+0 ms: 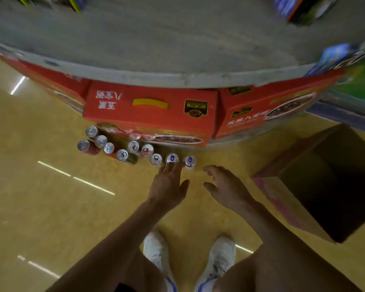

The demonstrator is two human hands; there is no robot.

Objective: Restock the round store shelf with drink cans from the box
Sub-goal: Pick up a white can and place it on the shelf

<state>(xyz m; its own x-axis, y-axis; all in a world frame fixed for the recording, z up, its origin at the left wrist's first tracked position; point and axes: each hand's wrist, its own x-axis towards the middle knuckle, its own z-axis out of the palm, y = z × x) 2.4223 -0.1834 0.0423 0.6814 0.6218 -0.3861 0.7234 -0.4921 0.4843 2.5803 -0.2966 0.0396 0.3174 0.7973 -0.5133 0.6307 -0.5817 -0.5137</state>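
Observation:
Several drink cans stand upright on the yellow floor in a loose row [122, 154] below the round grey shelf [177, 79]. The two rightmost cans [172, 158] [190, 161] have purple tabs. My left hand [169, 184] reaches down with fingers spread, its fingertips touching the near side of one purple-tab can. My right hand [226, 186] hovers open just right of the other, holding nothing. The cardboard box [316, 182] stands open on the floor to the right; its inside is dark and I see no cans in it.
Red printed cartons [150, 110] are stacked under the shelf rim right behind the cans. More packaged goods sit at the shelf's far right [346, 57]. My two white shoes [190, 258] stand on the floor near the bottom of the view.

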